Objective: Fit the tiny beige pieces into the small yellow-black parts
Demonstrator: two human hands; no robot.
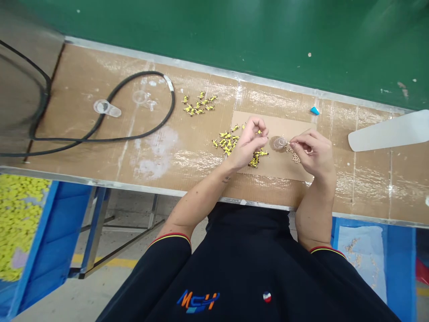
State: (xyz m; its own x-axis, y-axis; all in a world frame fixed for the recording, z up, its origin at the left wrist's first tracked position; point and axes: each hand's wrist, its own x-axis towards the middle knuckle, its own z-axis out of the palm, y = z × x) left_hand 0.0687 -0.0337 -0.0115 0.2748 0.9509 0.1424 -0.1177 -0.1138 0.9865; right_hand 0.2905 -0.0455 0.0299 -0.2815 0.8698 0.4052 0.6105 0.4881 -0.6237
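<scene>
My left hand (252, 139) has its fingers curled toward the thumb above a pile of small yellow-and-black figures (227, 143). Whatever it may hold is too small to make out. To its right, my right hand (314, 151) pinches thumb against forefinger, close beside a small clear cup (279, 143). A tiny pale bit shows at those fingertips, but its kind cannot be told. Small tan pieces (295, 157) lie partly under the right hand. Cup, pieces and part of the pile rest on a flat cardboard sheet (278, 169).
Another group of yellow figures (197, 106) lies farther back left. A black cable (134, 135) loops across the bench, near a clear container (107, 108). A blue cap-like piece (314, 110) and a white tapered object (389, 132) lie right. Blue bins (55, 237) stand below the bench.
</scene>
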